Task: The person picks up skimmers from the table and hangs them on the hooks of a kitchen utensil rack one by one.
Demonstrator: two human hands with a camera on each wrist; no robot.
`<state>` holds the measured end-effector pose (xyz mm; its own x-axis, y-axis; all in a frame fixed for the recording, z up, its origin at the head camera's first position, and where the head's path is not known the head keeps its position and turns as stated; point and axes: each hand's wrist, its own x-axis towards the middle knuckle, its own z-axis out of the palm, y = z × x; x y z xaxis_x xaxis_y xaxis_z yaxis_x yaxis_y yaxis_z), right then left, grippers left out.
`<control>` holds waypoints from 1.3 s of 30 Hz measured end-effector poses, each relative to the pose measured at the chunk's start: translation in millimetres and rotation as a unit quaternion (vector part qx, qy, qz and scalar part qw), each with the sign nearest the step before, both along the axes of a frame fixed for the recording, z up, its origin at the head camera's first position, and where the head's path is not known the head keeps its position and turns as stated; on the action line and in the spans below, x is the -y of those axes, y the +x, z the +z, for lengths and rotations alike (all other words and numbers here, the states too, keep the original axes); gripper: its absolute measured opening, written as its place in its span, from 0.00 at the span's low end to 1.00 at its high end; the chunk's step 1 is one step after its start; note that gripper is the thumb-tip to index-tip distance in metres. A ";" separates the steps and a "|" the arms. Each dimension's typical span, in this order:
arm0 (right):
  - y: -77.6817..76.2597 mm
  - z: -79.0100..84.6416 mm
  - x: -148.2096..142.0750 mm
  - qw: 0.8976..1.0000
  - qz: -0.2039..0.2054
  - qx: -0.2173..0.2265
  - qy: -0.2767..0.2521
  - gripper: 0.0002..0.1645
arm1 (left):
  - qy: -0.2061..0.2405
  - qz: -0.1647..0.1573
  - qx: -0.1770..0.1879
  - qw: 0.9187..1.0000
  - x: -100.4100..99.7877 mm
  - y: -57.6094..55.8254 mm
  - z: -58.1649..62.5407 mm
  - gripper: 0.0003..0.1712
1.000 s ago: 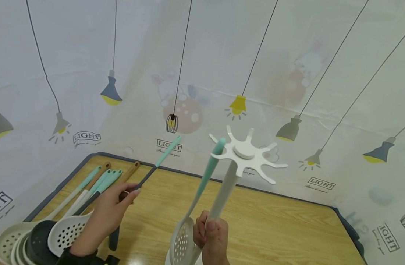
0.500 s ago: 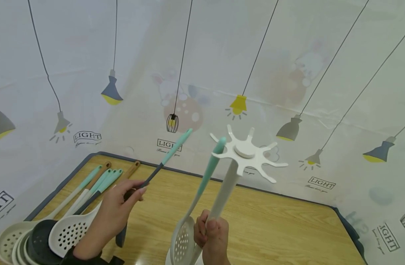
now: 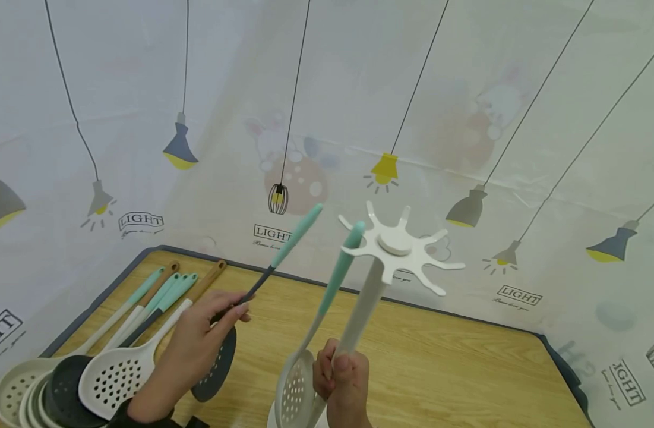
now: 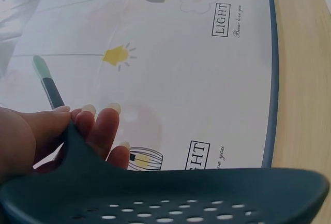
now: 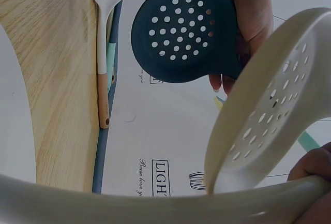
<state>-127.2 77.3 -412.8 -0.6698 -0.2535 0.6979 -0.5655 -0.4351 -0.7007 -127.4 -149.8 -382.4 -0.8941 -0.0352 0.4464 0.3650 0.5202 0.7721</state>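
Observation:
My left hand pinches the dark neck of a skimmer whose handle end is mint green. Its round perforated head faces the right wrist camera, and in the left wrist view the dark bowl spans the bottom. Around the pale post of a utensil stand my right hand is curled. Atop that post sits a white hook ring with several arms. A white skimmer hangs by its mint handle from the ring's left side. The dark skimmer's handle tip is left of the ring, apart from it.
Several skimmers and ladles lie at the table's left, including a white skimmer with a wooden handle and a dark one. The wooden tabletop has a dark blue edge. Behind it hangs a lamp-printed cloth.
My left hand has moved right, carrying the dark skimmer; its handle tip is higher and closer to the hook ring. The skimmer's head has turned into view. My right hand has stayed put.

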 end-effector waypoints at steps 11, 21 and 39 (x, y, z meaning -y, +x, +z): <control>-1.7 -0.7 0.6 1.000 0.006 -0.011 -0.004 0.34 | 0.011 -0.019 -0.070 0.997 -12.4 -4.3 -2.3 0.13; -2.6 -1.2 0.3 1.000 -0.001 -0.021 -0.002 0.35 | 0.021 -0.018 -0.086 0.996 -25.2 -6.0 1.0 0.13; -1.6 -0.1 1.0 1.000 -0.006 -0.020 -0.003 0.35 | 0.011 0.009 -0.075 0.997 -41.7 -4.0 9.7 0.12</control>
